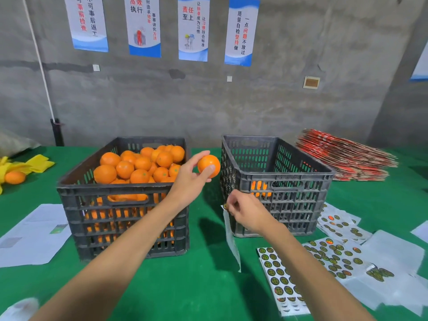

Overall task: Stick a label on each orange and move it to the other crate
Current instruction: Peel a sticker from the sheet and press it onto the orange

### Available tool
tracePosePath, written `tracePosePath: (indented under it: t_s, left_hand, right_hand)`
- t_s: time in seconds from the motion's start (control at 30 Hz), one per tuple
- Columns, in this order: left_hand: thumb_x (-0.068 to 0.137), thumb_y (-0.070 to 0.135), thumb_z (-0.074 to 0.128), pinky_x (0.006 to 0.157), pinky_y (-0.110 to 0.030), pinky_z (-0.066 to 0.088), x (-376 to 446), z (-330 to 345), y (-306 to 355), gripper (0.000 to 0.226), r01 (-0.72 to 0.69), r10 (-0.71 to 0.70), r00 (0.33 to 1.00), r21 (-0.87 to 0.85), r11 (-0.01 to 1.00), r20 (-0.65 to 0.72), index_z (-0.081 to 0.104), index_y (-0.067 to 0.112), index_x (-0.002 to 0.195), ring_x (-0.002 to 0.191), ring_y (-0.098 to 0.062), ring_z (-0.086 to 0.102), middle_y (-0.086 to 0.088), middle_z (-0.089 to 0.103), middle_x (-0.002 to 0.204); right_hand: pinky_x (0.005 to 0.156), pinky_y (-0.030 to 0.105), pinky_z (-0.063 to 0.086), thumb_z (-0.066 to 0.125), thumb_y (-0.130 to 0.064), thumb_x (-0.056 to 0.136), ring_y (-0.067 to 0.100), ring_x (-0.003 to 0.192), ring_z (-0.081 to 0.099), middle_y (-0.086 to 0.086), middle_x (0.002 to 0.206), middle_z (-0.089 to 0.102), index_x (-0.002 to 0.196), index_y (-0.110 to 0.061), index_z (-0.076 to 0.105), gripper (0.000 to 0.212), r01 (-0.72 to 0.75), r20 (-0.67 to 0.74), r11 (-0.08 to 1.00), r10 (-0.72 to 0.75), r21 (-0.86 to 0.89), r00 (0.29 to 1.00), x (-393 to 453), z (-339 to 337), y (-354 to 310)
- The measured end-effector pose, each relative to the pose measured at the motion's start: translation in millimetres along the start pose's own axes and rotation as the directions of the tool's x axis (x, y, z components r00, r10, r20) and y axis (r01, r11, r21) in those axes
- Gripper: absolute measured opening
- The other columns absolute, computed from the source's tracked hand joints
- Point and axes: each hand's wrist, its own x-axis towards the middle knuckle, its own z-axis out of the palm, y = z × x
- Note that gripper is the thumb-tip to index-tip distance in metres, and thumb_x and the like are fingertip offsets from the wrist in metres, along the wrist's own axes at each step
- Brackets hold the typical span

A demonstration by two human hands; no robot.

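My left hand [188, 179] grips one orange [207, 165] in the air between the two black crates. The left crate [120, 191] is heaped with oranges [139, 165]. Through the slots of the right crate [280, 181], a few oranges [258, 188] show at the bottom. My right hand [245, 212] hangs low in front of the right crate's near left corner and pinches a small round label [225, 206] at the top of a white backing strip [231, 239] that dangles below it.
Label sheets [278, 274] and peeled backing papers [393, 262] lie on the green table [208, 286] at the right. White papers [32, 235] lie at the left. A loose orange [15, 177] sits beside yellow cloth [34, 164]. Flat red cartons [345, 156] are stacked at the back right.
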Motion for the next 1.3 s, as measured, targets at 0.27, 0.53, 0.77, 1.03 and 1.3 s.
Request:
tracePosePath:
  t_s: [0.27, 0.53, 0.77, 1.03, 1.3]
  left_hand:
    - [0.100, 0.022, 0.067, 0.082, -0.028, 0.062, -5, 0, -4, 0.045, 0.028, -0.028, 0.999, -0.010, 1.000, 0.025, 0.055, 0.029, 0.143, 0.114, -0.013, 0.065, 0.000, 0.050, 0.146]
    - [0.104, 0.021, 0.060, 0.085, -0.033, 0.063, 0, 3, 2, 0.047, 0.051, -0.051, 0.998, -0.011, 0.999, -0.039, 0.049, 0.020, 0.149, 0.119, -0.020, 0.064, -0.008, 0.053, 0.143]
    - [0.108, 0.023, 0.050, 0.082, -0.030, 0.062, -1, 4, 11, 0.038, 0.100, -0.106, 0.992, -0.094, 0.991, -0.065, 0.049, 0.019, 0.146, 0.112, -0.017, 0.067, -0.008, 0.056, 0.141]
    - [0.100, 0.026, 0.066, 0.084, -0.032, 0.063, -8, -2, 12, 0.038, -0.056, 0.057, 0.995, 0.011, 0.998, -0.083, 0.057, 0.025, 0.137, 0.105, -0.008, 0.070, 0.004, 0.062, 0.127]
    - [0.105, 0.038, 0.054, 0.107, -0.042, 0.052, 4, -9, 13, 0.045, -0.068, 0.070, 0.998, 0.106, 0.992, -0.010, 0.048, 0.026, 0.148, 0.129, -0.015, 0.058, -0.001, 0.058, 0.141]
  right_hand:
    - [0.070, 0.035, 0.054, 0.065, -0.013, 0.095, 0.014, 0.074, 0.064, 0.002, 0.085, 0.072, 0.089, -0.013, 0.061, 0.007, -0.157, 0.073, 0.957, 0.144, 0.245, 0.987, -6, 21, 2]
    - [0.094, 0.033, 0.057, 0.066, -0.026, 0.100, 0.014, 0.111, 0.069, 0.001, 0.114, 0.075, 0.112, -0.011, 0.074, 0.021, 0.003, -0.144, 0.456, 0.274, 0.890, 0.951, 21, -16, -50]
    - [0.103, 0.029, 0.049, 0.069, -0.017, 0.097, 0.011, 0.115, 0.064, 0.005, 0.129, 0.064, 0.100, -0.014, 0.076, 0.008, 0.067, -0.259, 0.510, 0.314, 0.857, 0.913, 34, -27, -75]
    - [0.083, 0.018, 0.055, 0.079, -0.016, 0.089, 0.007, 0.092, 0.071, 0.001, 0.102, 0.076, 0.089, -0.006, 0.080, 0.010, 0.075, -0.334, 0.621, 0.313, 0.780, 0.889, 34, -33, -82]
    - [0.095, 0.047, 0.059, 0.080, -0.035, 0.088, 0.033, 0.104, 0.074, 0.015, 0.125, 0.070, 0.131, -0.012, 0.058, 0.054, -0.140, 0.081, 0.253, 0.232, 0.957, 0.969, 41, -41, -74]
